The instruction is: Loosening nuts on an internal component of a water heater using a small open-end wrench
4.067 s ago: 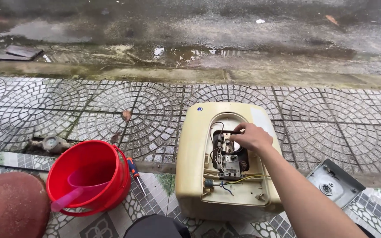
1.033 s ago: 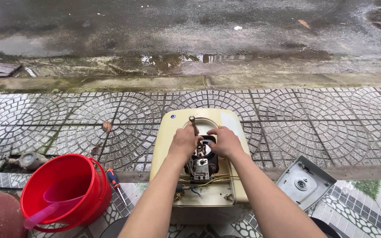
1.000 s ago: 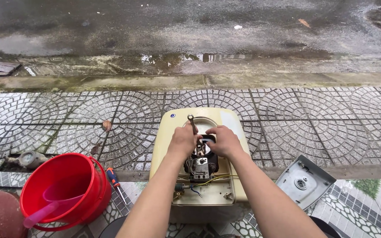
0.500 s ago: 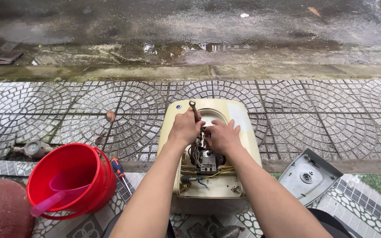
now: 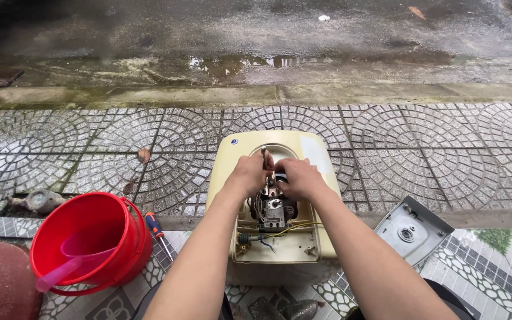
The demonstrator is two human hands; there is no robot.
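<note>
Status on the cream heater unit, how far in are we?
Done: the grey cover panel is off and lies beside the cream heater casing, so the wiring is exposed. In hand: left hand grips a metal tool and right hand steadies at the component block. Left: the block sits wired in; the screwdriver lies unused by the red bucket.

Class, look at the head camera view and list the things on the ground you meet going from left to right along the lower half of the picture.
Red bucket → screwdriver with orange handle → cream appliance housing, opened, with the left hand then the right hand on it → grey cover plate.
</note>
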